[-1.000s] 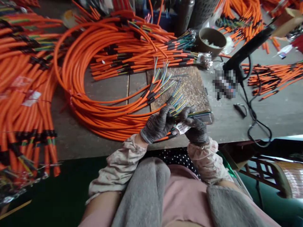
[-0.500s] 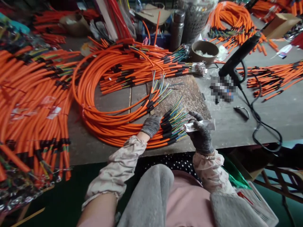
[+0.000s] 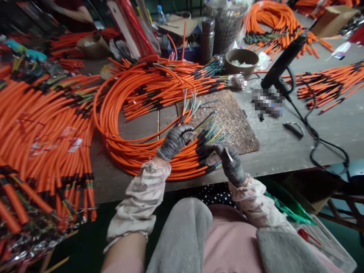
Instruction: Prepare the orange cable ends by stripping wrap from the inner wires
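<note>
My left hand [image 3: 173, 142], in a grey glove, pinches the end of an orange cable whose thin coloured wires [image 3: 203, 123] fan out beyond the fingertips. It is above the front of a large coil of orange cables [image 3: 153, 161]. My right hand [image 3: 231, 163], also gloved, closes around a small pale tube [image 3: 212, 159], largely hidden by the fingers. Its outstretched index finger is close to the black-sleeved cable ends [image 3: 201, 148]; whether it touches them I cannot tell.
A worn board [image 3: 236, 129] lies under the wire ends. To the right are a black heat gun [image 3: 284, 64] with its cord and a curved metal tool [image 3: 294, 129]. Behind stand a bowl [image 3: 241, 62] and a flask [image 3: 207, 40]. More orange cables [image 3: 57, 125] are piled left.
My left hand has lifted from the bundle and now pinches a cable end. The right hand has moved slightly left and turned the tube towards the cable ends. The view has shifted a little.
</note>
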Tool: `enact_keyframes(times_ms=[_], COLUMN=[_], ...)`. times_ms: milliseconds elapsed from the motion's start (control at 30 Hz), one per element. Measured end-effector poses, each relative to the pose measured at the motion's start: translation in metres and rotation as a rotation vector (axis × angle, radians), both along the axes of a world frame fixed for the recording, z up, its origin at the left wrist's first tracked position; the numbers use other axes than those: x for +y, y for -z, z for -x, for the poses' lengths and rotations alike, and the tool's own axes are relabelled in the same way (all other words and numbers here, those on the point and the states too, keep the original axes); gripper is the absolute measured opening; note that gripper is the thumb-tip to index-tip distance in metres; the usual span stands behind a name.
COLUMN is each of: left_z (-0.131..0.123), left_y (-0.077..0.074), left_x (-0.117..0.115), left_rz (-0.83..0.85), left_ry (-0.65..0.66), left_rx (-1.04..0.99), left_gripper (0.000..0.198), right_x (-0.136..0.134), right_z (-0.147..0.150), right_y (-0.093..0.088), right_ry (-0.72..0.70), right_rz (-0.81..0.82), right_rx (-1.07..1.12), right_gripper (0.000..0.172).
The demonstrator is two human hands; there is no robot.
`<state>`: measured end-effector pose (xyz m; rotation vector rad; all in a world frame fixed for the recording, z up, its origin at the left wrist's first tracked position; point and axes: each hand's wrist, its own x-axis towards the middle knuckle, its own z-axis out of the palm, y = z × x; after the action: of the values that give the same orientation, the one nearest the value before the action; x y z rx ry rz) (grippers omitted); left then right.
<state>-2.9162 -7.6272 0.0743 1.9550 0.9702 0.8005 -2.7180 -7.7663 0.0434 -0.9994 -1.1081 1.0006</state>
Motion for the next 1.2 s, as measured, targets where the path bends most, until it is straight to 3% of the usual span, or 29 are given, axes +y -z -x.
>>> enact_keyframes(times_ms=[67, 167, 233, 367, 433, 500, 567, 600, 700, 767, 867, 933, 1000, 1067, 1200], left_z=[0.006, 0.008, 0.009, 0.012, 0.011, 0.012, 0.020, 0.027, 0.059, 0.080, 0.100, 0.106, 0.109, 0.110, 0.110], left_y=[-0.016, -0.024, -0.019, 0.002, 0.007, 0.004, -0.006, -0.013, -0.038, -0.054, -0.070, -0.076, -0.078, -0.077, -0.069], left_x=[-0.019, -0.036, -0.045, -0.063, -0.072, -0.079, -0.083, -0.085, -0.095, -0.106, -0.121, -0.126, -0.128, -0.128, -0.129], left_rz=[0.050, -0.013, -0.190, -0.529, -0.503, -0.369, -0.232, -0.206, -0.248, -0.241, -0.270, -0.321, -0.301, -0.265, -0.245], left_ry=[0.076, 0.027, -0.043, -0.198, -0.286, -0.384, -0.375, -0.311, -0.124, -0.169, -0.248, -0.187, -0.103, -0.051, -0.062], left_rx=[-0.101, -0.103, -0.030, 0.102, -0.003, -0.238, -0.465, -0.515, -0.341, -0.230, -0.235, -0.192, -0.156, -0.169, -0.268], left_gripper=[0.042, 0.046, 0.047, 0.038, 0.034, 0.031, 0.030, 0.030, 0.026, 0.024, 0.031, 0.049, 0.078, 0.094, 0.087], right_x=[0.007, 0.020, 0.027, 0.034, 0.033, 0.031, 0.030, 0.030, 0.027, 0.024, 0.019, 0.015, 0.009, 0.003, -0.002], right_z=[0.012, 0.029, 0.036, 0.045, 0.051, 0.057, 0.063, 0.066, 0.075, 0.081, 0.090, 0.095, 0.100, 0.105, 0.111], right_y=[0.001, -0.003, -0.009, -0.021, -0.021, -0.018, -0.015, -0.015, -0.027, -0.040, -0.052, -0.051, -0.046, -0.043, -0.044], right_ry=[0.032, 0.143, 0.206, 0.332, 0.324, 0.297, 0.261, 0.246, 0.155, 0.085, -0.029, -0.129, -0.224, -0.256, -0.217], right_rz=[-0.026, -0.191, -0.312, -0.425, -0.470, -0.480, -0.411, -0.371, -0.286, -0.212, -0.010, 0.108, 0.182, 0.191, 0.106], right_rx=[-0.035, -0.143, -0.251, -0.438, -0.453, -0.412, -0.323, -0.261, -0.122, -0.058, 0.099, 0.233, 0.318, 0.350, 0.273], right_gripper=[0.037, 0.045, 0.040, 0.015, 0.013, 0.012, 0.012, 0.015, 0.029, 0.037, 0.056, 0.056, 0.042, 0.032, 0.026])
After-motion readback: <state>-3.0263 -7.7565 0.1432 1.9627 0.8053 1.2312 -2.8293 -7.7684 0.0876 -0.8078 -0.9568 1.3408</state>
